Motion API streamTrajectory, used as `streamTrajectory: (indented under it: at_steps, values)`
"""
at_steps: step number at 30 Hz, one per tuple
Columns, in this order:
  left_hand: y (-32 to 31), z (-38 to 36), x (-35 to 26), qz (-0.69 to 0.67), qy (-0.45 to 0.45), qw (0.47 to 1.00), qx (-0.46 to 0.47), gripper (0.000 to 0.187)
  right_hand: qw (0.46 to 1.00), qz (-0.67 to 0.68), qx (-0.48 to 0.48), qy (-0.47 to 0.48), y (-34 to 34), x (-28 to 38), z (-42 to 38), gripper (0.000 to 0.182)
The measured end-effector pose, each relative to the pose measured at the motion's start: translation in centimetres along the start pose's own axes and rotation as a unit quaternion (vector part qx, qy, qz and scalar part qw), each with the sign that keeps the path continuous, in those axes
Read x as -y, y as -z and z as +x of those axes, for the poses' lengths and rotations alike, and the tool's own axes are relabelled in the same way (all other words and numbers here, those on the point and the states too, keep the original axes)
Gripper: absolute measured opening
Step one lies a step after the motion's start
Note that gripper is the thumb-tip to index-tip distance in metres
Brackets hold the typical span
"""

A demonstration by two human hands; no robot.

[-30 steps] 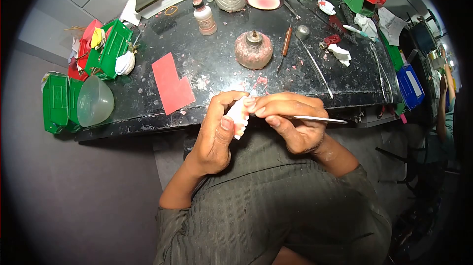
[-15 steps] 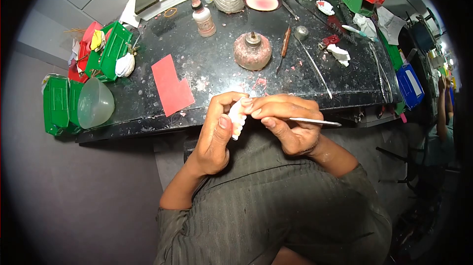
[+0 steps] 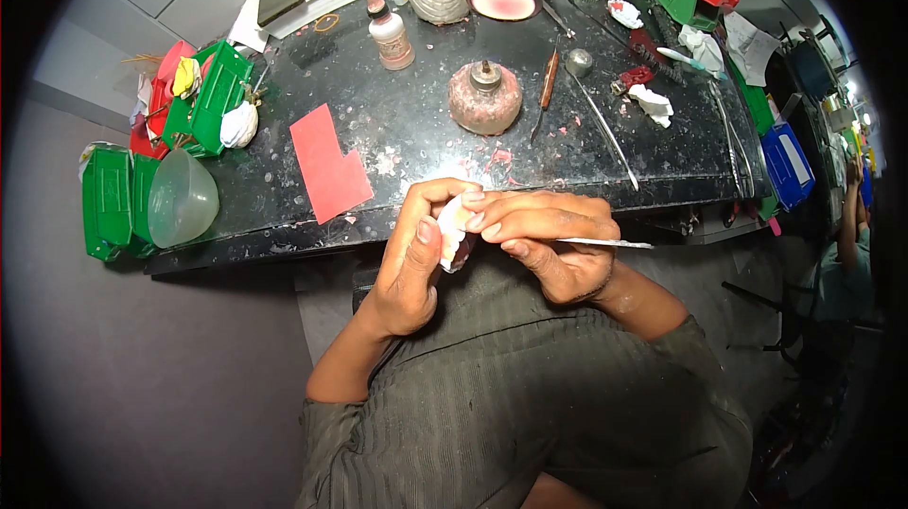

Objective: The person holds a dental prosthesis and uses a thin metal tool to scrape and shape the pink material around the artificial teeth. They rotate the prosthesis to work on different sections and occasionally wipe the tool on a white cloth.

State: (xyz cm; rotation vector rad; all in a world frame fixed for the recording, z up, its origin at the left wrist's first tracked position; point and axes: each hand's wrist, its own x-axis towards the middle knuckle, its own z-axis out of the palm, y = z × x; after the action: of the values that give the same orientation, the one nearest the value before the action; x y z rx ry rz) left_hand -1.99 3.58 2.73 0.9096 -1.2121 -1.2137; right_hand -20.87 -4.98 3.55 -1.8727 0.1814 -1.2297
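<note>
Between the thumb and fingers of my left hand [image 3: 411,258] is a white dental model [image 3: 455,236] with a row of teeth along one side. My right hand [image 3: 563,244] is closed around a thin metal carving tool [image 3: 619,243]; its handle end sticks out to the right past the palm. The tool's working tip is hidden by my fingers. Fingertips of the right hand touch the upper part of the model. Both hands are held over my lap, just before the table's front edge.
On the dark table [image 3: 426,145] lie a pink wax sheet [image 3: 329,166], a glass spirit burner [image 3: 484,100], a wooden-handled knife [image 3: 546,88] and a long metal tool [image 3: 605,126]. A dropper bottle [image 3: 391,41] stands behind. Green bins [image 3: 109,201] flank the left; another person's arm [image 3: 854,201] shows far right.
The dental model has turned a little in my left hand, so its teeth face differently. My right fingers have shifted slightly, and the carving tool's handle lies a bit lower.
</note>
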Motion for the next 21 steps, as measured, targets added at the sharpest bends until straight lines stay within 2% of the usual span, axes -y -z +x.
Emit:
streamTrajectory:
  at_steps: [2,4,7,11,16,21]
  values:
    - [0.07,0.01,0.04,-0.003,0.005,1.0,-0.007,0.06,1.0,-0.006,-0.017,-0.006,0.04,0.18,0.12,0.011]
    - [0.4,0.08,0.16,0.0,-0.014,0.999,0.035,0.061,0.999,-0.012,-0.033,-0.011,0.07,0.33,0.2,0.011]
    - [-0.37,0.31,-0.31,0.002,-0.006,1.0,-0.011,0.061,0.999,-0.025,-0.016,-0.013,-0.04,0.45,0.3,0.011]
    - [0.01,-0.03,-0.2,-0.021,0.012,1.0,0.006,0.061,1.0,0.0,-0.005,-0.006,0.06,0.1,0.08,0.011]
    - [0.26,0.26,0.2,0.011,-0.022,1.0,0.011,0.059,0.999,-0.006,-0.03,-0.045,-0.04,0.54,0.49,0.011]
    - [0.12,0.05,0.08,0.014,-0.015,1.0,-0.001,0.058,1.0,-0.003,0.001,-0.008,-0.06,0.14,0.11,0.012]
